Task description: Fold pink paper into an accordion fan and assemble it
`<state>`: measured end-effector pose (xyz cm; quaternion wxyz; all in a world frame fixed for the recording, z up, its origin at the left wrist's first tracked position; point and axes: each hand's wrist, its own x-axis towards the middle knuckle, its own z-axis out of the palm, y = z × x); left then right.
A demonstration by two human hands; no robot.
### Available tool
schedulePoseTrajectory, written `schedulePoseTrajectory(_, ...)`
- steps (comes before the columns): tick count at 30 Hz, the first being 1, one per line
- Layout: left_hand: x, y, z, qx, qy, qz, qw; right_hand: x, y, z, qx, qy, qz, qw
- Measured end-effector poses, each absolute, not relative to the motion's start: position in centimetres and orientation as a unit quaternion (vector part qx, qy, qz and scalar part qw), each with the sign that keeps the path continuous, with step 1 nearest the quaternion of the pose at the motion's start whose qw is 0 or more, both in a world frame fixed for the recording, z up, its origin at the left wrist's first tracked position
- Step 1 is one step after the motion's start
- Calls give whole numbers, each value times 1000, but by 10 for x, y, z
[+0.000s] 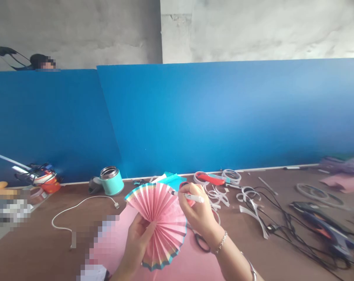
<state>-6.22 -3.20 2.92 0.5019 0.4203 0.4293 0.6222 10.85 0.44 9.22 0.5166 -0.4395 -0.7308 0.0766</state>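
A round pleated paper fan (165,230), pink with a blue and tan striped rim, is held up by my left hand (138,236). My left thumb presses near its centre, and the other fingers go behind it. A white marker (188,196) is gripped in my right hand (199,210), its dark tip pointing left at the fan's upper part. Whether the tip touches the paper I cannot tell. Small dark marks show along the upper left of the rim. Beneath both hands lies pink paper (194,261), with a dark scissor handle (202,242) showing beside my right wrist.
A turquoise cup (111,181) and a white cable (77,201) are at the left. Curled white strips (254,218) and tape rolls (231,176) lie right of my hands. Black cords (291,230) run to a dark tool (320,224). A blue partition (209,117) borders the back.
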Motion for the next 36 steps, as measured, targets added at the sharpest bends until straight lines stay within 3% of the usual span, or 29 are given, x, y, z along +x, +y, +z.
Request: schedulePoseTrajectory(36,-70,-29,25,413,404,627,523,108,3,94,-427,-731,56,529)
